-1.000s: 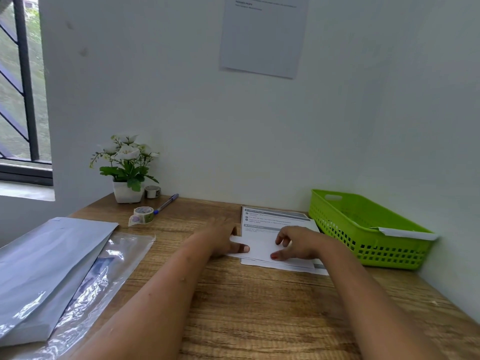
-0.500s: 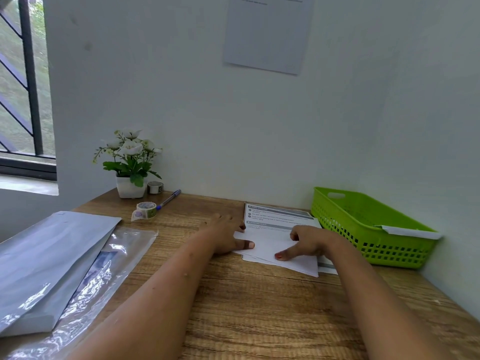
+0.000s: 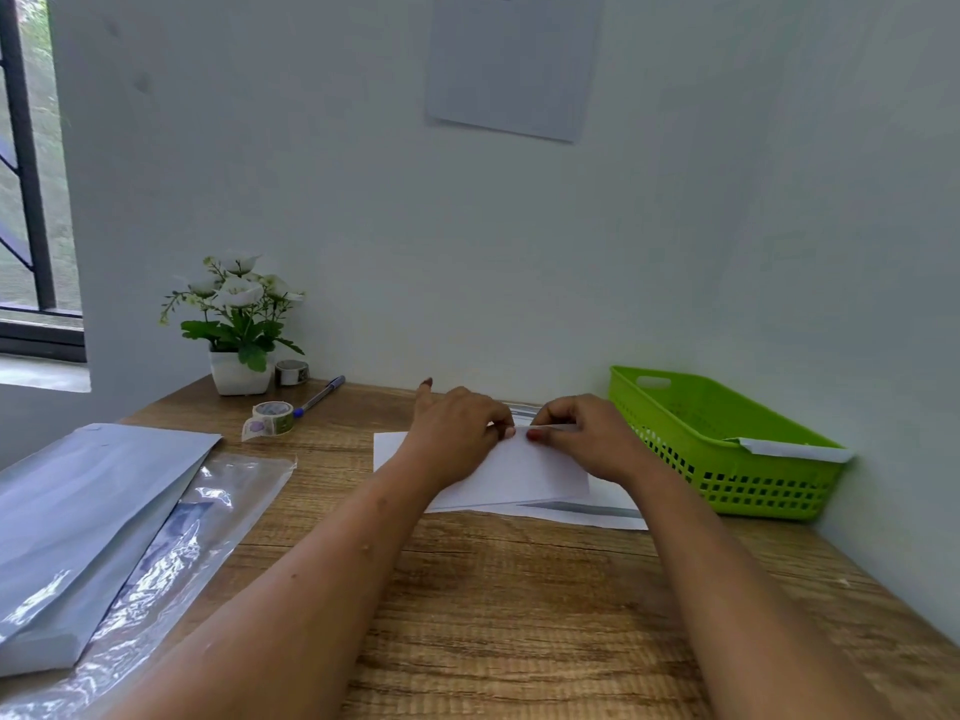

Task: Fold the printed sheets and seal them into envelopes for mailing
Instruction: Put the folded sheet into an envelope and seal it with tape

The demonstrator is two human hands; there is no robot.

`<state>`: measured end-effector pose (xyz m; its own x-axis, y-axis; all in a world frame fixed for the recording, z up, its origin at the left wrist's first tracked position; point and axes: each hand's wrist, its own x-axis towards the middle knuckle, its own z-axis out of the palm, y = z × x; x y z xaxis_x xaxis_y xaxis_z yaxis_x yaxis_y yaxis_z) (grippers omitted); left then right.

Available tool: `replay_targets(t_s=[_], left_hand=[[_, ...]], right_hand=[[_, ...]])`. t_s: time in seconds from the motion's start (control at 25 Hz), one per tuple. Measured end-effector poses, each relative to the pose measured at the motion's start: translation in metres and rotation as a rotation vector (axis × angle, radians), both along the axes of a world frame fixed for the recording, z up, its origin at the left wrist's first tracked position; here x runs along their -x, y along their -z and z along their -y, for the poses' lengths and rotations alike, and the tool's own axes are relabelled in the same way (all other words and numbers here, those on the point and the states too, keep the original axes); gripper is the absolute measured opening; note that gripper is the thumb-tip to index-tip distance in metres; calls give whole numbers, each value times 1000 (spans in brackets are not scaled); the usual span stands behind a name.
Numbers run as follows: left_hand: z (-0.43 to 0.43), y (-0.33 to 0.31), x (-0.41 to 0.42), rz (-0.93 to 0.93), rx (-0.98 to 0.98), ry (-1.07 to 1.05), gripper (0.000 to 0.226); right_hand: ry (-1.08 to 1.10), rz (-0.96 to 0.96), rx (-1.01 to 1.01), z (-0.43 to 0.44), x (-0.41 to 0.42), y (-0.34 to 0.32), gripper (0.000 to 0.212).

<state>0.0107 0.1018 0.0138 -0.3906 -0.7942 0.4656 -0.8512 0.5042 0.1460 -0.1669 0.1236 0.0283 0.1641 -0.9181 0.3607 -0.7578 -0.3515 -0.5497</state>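
Note:
A white printed sheet [image 3: 524,472] lies folded over on the wooden table [image 3: 519,605], on top of a small stack of printed sheets [image 3: 597,511]. My left hand [image 3: 457,433] and my right hand [image 3: 582,439] meet at the far edge of the folded sheet. Both pinch that edge between thumb and fingers, close together. A stack of white envelopes [image 3: 78,522] lies at the left of the table, partly on a clear plastic sleeve [image 3: 197,532].
A green plastic basket [image 3: 727,444] stands at the right against the wall with a white envelope [image 3: 795,449] resting on its rim. Two tape rolls [image 3: 270,417], a pen [image 3: 319,396] and a potted white flower [image 3: 239,324] sit at the back left.
Both hands moved from pressing the near part of the sheet to its far edge. The sheet's near half was brought over, so its blank side now faces up.

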Motion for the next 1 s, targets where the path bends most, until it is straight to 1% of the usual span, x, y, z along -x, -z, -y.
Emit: replay_targets(t_s=[0.08, 0.16, 0.24, 0.36, 0.4, 0.44, 0.48, 0.56, 0.6, 0.68, 0.8, 0.88, 1.0], left_hand=[[1, -4, -10, -66, 1, -2, 25], [2, -9, -21, -133, 37, -19, 25], [3, -11, -31, -133, 81, -61, 24], [6, -12, -46, -116, 86, -66, 18], [8, -11, -51, -130, 77, -54, 16], [10, -10, -56, -163, 65, -40, 14], [11, -9, -59, -221, 47, -25, 13], [9, -6, -58, -324, -3, 12, 11], [7, -4, -55, -324, -29, 33, 10], [5, 0, -44, -229, -79, 74, 8], [8, 9, -30, -72, -177, 122, 16], [11, 14, -27, -25, -242, 134, 20], [15, 22, -25, -14, -345, 116, 22]], right_hand=[[63, 35, 75, 1, 8, -3, 11], [153, 47, 194, 0, 17, -7, 11], [263, 24, 319, -5, 24, -10, 9], [461, -240, 481, -9, 33, -10, 10], [484, -266, 477, -9, 38, -10, 8], [472, -233, 419, -9, 43, -11, 8], [446, -193, 326, -8, 47, -11, 15], [363, -170, 144, -6, 51, -10, 33], [308, -160, 75, -4, 51, -10, 39], [208, -172, -36, -4, 47, -9, 45], [162, -260, -176, -4, 46, -4, 47], [162, -321, -229, -4, 47, 1, 49], [147, -391, -262, -6, 41, 5, 48]])
